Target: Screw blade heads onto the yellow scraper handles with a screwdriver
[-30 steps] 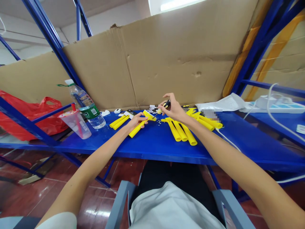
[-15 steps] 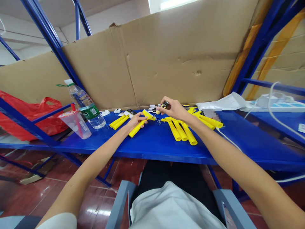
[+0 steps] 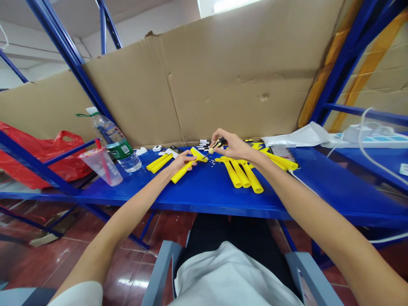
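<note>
"Two arms stretch forward over the blue table (image 3: 207, 193), and the left hand (image 3: 181, 162) grips one yellow T-shaped tool (image 3: 182, 173), holding it tilted!"

"And the right hand (image 3: 234, 145)?"

"Arched, fingers closed round one screwdriver (image 3: 220, 143), its shaft slanting down at the tool's head, between the hands. Touching? I can't tell."

"Count the others!"

"Two yellow handles (image 3: 162, 164) beside the left hand, three yellow pieces (image 3: 240, 173) fanned by the right forearm, more partly hidden. One bottle (image 3: 123, 149), one cup (image 3: 97, 161), left!"

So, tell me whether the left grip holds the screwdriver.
No, the right grip holds the screwdriver, while the left grip holds a yellow piece.
</note>
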Tool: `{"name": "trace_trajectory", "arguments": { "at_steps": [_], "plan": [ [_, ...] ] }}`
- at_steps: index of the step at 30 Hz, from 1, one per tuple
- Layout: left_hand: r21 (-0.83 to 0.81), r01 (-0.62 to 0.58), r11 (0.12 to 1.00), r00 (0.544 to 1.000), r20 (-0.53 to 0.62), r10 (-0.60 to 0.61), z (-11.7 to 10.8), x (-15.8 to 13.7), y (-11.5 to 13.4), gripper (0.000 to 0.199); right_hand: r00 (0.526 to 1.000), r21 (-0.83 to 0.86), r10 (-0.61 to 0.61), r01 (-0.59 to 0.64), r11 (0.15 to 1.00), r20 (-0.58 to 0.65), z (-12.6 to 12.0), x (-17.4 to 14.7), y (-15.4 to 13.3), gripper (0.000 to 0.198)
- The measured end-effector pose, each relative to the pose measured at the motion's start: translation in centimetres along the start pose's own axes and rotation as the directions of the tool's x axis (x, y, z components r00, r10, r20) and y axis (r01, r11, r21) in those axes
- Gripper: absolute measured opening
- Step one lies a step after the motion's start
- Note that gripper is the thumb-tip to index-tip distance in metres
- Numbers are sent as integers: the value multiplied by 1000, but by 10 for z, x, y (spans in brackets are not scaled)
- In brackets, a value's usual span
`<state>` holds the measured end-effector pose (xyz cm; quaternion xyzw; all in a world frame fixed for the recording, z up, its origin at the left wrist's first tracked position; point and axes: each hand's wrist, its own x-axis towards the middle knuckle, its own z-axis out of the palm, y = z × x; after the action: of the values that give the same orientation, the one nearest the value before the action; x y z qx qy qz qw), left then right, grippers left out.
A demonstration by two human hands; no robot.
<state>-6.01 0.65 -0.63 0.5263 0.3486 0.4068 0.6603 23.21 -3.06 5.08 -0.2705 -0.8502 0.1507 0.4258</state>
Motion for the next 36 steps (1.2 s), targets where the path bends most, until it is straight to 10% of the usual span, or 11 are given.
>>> {"name": "trace_trajectory", "arguments": {
  "at_steps": [7, 20, 25, 36],
  "plan": [
    [-2, -1, 1000, 1000, -10, 1, 0, 0, 0, 56, 989, -101, 132, -139, 985, -73, 1, 1, 7, 41],
    [-20, 10, 1000, 1000, -21, -11, -3, 1, 0, 52, 998, -60, 29, -26, 998, 51, 1, 0, -1, 24],
    [-4, 7, 1000, 1000, -11, -7, -4, 2, 0, 53, 979, -113, 204, -202, 973, -1, 2, 1, 1, 27],
    [-17, 1, 1000, 999, -51, -2, -3, 1, 1, 53, 990, -59, 75, -68, 996, 123, 0, 0, 11, 36]
  ]
}}
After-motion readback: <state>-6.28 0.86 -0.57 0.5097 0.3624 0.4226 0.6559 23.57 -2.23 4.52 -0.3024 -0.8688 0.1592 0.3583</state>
